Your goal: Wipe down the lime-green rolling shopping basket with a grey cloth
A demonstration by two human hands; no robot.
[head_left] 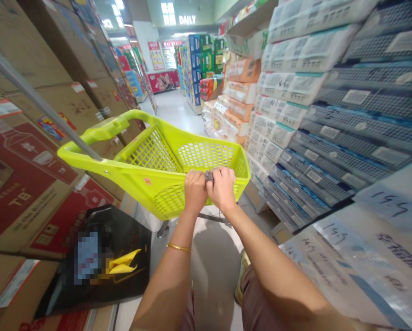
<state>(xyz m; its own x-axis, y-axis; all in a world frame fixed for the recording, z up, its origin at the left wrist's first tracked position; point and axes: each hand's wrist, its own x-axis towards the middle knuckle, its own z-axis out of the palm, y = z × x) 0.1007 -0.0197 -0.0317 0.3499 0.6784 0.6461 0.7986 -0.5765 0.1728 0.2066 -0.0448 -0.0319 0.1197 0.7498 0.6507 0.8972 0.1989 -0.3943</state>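
Note:
Both my hands come together at the near side of a lime-green plastic shopping cart. My left hand is closed, its fingers curled at the cart's rim. Beside it my right hand is closed too. A small dark grey crumpled thing, perhaps a cloth, shows between the two hands, gripped by both; most of it is hidden by the fingers. Whether the hands also rest on the rim, I cannot tell. The cart stands crosswise in front of me, with its handle to the left and its basket without visible goods.
Stacked cartons line the left side, with a black bag and a yellow piece on it low down. Packs of tissue and blue-grey packs rise on the right. An aisle floor runs ahead toward more shelves.

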